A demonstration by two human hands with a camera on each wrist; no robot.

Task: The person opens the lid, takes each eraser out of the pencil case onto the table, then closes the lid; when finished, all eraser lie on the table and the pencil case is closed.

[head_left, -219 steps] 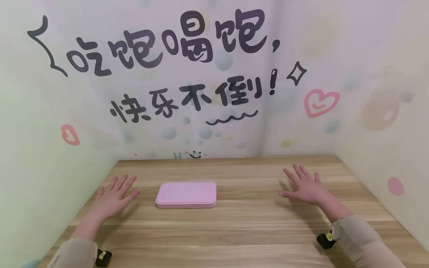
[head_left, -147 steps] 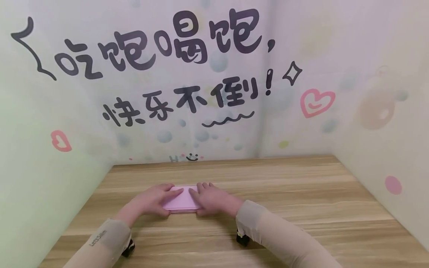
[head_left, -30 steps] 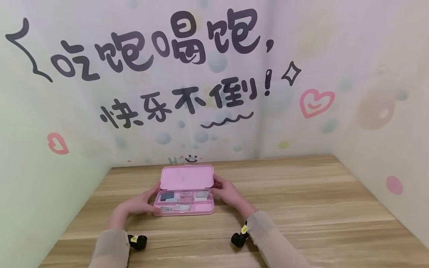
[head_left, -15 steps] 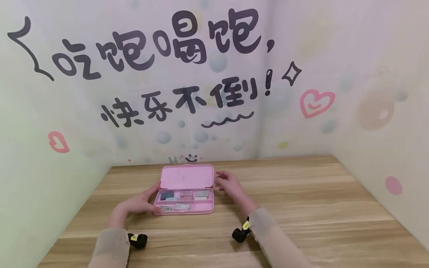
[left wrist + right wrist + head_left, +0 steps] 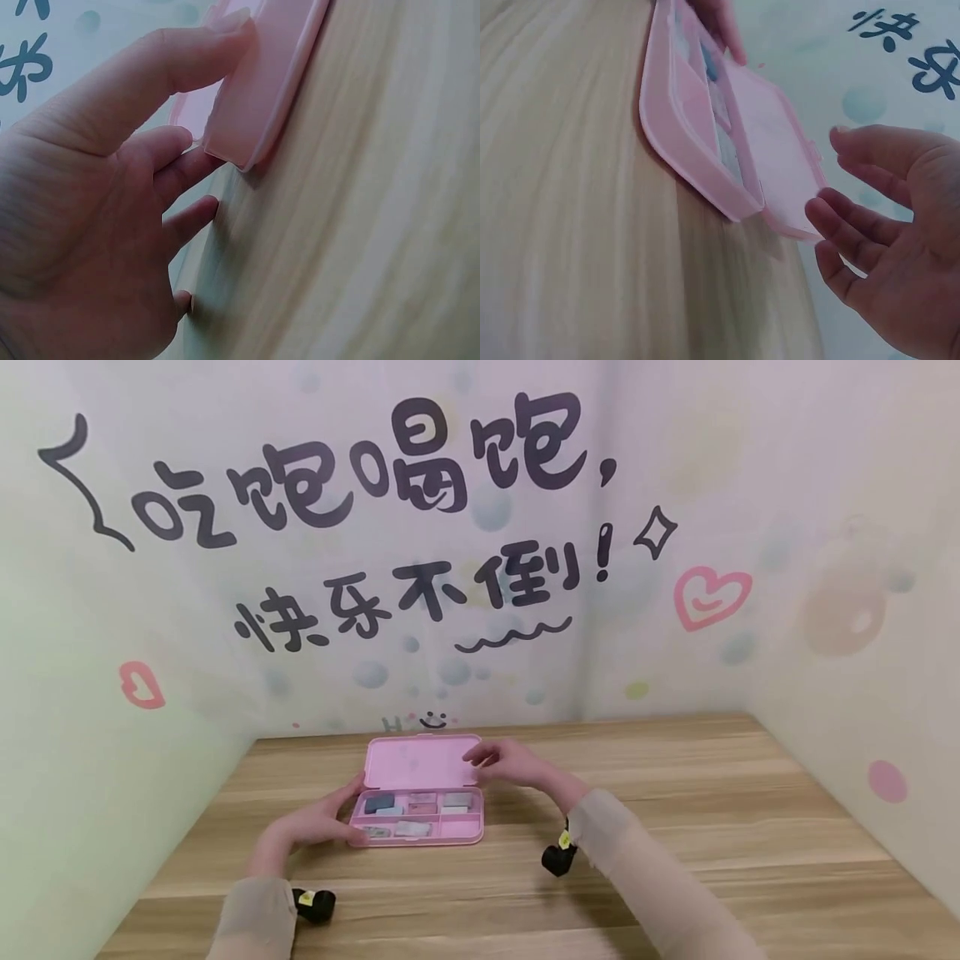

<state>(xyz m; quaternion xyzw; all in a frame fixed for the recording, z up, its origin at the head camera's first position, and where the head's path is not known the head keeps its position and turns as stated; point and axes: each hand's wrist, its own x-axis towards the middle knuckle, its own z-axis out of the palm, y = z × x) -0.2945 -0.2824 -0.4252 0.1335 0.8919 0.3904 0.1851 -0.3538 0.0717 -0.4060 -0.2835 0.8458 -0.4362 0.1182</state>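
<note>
A pink plastic case (image 5: 450,841) lies on the table with its hinged lid (image 5: 416,762) tipped back. Its divided tray holds several small blocks, among them a dark blue-grey block (image 5: 379,802) and a pink block (image 5: 422,808). Two pale, translucent-looking pieces lie in the front compartment. My left hand (image 5: 318,821) holds the case's left end, thumb on the front rim and index finger by the back corner, as the left wrist view shows. Near the lid's right edge hovers my right hand (image 5: 517,764), fingers loosely bent around nothing; a gap to the lid shows in the right wrist view.
The wood-grain table (image 5: 645,877) extends to both sides and in front of the case. A patterned cloth wall (image 5: 525,610) with large dark lettering rises close behind the lid. Side walls flank the table. A small black camera hangs at each wrist.
Earlier the case was shut and both hands lay apart; since then they gripped it and the lid was opened. In the last second my right hand let go and rose beside the lid.
</note>
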